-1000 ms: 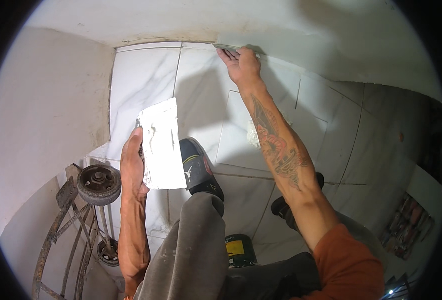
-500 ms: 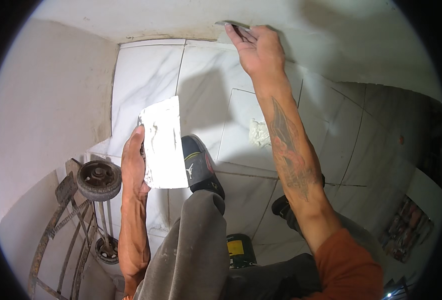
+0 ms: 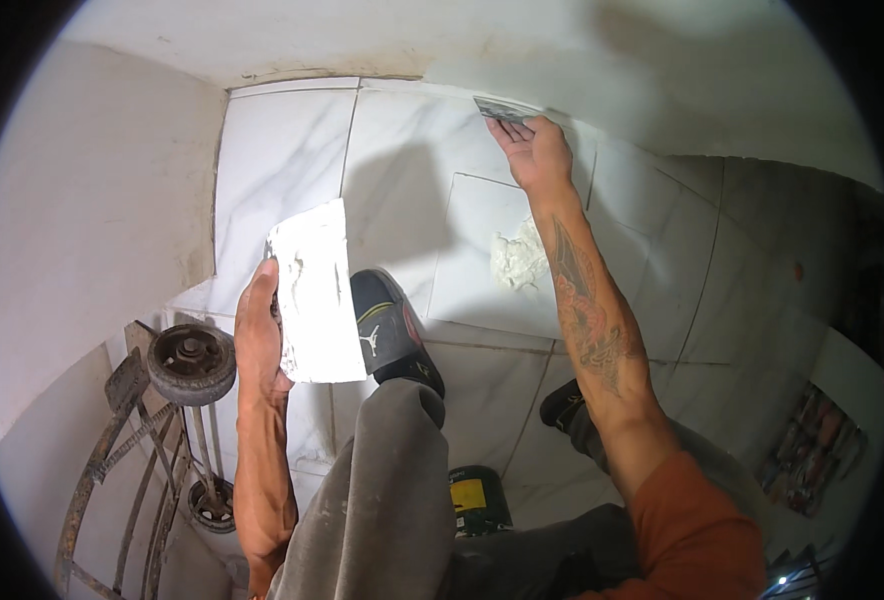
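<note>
My left hand [image 3: 259,325] is closed round the left edge of a flat rectangular plate [image 3: 314,300]. Its bright white face has a few dark streaks and looks coated with paste; the glare hides detail. At the far side, my right hand [image 3: 544,155] grips a thin grey scraper blade [image 3: 505,110] between thumb and fingers. The blade sits close to the foot of the far wall [image 3: 522,45]; whether it touches cannot be seen. A lump of whitish putty [image 3: 519,258] lies on a loose-looking square tile [image 3: 472,290] left of my right forearm.
Marbled white tiles [image 3: 292,140] cover the floor. A rusty hand truck [image 3: 147,440] with dark wheels leans at the left wall. My sandalled foot [image 3: 387,325] is beside the plate. A dark green can [image 3: 480,500] stands between my legs. A colourful patterned item [image 3: 817,450] lies at right.
My right hand and the scraper blade have moved down the wall toward its base and slightly right. More of the putty lump shows. The left hand with the plate has shifted slightly left.
</note>
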Tool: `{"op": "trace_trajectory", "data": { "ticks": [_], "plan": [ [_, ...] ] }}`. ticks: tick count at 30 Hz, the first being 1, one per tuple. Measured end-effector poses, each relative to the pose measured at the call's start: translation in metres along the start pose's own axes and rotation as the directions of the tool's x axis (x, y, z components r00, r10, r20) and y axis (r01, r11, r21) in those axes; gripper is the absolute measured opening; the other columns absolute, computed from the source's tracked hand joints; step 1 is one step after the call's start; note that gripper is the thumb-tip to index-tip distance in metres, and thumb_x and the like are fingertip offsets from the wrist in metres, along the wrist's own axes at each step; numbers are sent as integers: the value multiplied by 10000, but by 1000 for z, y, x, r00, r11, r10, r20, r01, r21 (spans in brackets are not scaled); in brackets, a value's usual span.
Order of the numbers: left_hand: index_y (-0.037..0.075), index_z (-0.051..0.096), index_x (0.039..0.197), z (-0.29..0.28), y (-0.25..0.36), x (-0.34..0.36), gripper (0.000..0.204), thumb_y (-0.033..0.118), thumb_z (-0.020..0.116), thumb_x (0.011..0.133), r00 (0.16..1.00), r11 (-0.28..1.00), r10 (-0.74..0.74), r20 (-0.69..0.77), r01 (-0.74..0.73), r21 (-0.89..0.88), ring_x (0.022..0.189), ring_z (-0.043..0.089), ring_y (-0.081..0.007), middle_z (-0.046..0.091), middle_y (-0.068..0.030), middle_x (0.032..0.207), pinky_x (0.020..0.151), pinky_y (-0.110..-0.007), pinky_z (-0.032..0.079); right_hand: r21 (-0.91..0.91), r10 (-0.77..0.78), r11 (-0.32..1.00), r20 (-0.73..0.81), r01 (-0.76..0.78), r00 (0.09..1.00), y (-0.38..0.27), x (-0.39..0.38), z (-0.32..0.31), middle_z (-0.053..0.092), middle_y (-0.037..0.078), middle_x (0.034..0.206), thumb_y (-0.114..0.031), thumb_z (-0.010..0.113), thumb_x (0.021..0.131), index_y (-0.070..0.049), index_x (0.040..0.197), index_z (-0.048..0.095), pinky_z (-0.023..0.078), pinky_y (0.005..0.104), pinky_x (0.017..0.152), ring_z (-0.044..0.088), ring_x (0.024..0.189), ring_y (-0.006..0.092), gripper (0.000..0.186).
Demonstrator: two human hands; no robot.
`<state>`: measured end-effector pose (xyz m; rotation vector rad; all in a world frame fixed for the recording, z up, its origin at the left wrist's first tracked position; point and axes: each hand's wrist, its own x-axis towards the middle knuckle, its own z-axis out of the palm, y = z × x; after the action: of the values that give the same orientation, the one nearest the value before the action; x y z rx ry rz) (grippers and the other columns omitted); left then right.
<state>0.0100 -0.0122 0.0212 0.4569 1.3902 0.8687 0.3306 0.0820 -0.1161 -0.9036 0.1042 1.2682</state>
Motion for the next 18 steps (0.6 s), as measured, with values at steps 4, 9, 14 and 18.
{"op": "trace_trajectory", "data": {
  "ticks": [4, 9, 14, 18],
  "plan": [
    [-68, 518, 1240, -1, 0, 0, 424, 259, 474, 974, 1000, 1000, 11, 20, -10, -12, 781, 699, -171, 675, -145, 1027, 616, -275, 597, -28, -34, 999, -15, 34, 999, -4, 10, -1, 351, 304, 1368, 22, 347, 874, 153, 1294, 317, 404, 558, 1076, 399, 1277, 445, 442],
    [-71, 512, 1246, 0, 2, 0, 428, 256, 476, 972, 999, 1000, 18, 40, -18, 2, 779, 698, -170, 673, -146, 1030, 609, -273, 595, -41, -65, 997, 147, 72, 987, -18, 17, 8, 374, 312, 1323, 9, 343, 904, 160, 1240, 349, 394, 547, 1089, 396, 1270, 425, 368],
    [-72, 496, 1267, 0, 1, 0, 440, 254, 470, 973, 999, 1000, 10, 50, -11, 21, 777, 698, -171, 668, -148, 1042, 610, -272, 596, -35, -84, 996, 82, 87, 993, -31, 12, 27, 380, 326, 1302, -21, 347, 931, 185, 1185, 353, 439, 544, 1056, 413, 1243, 422, 328],
    [-71, 486, 1282, 7, 1, 0, 446, 253, 462, 976, 999, 1000, 12, 44, -12, -4, 776, 698, -171, 666, -147, 1046, 603, -271, 597, -636, -252, 619, 395, 461, 883, -56, 28, 26, 412, 342, 1265, -33, 344, 956, 215, 1146, 360, 482, 527, 1029, 441, 1201, 412, 312]
  ]
}}
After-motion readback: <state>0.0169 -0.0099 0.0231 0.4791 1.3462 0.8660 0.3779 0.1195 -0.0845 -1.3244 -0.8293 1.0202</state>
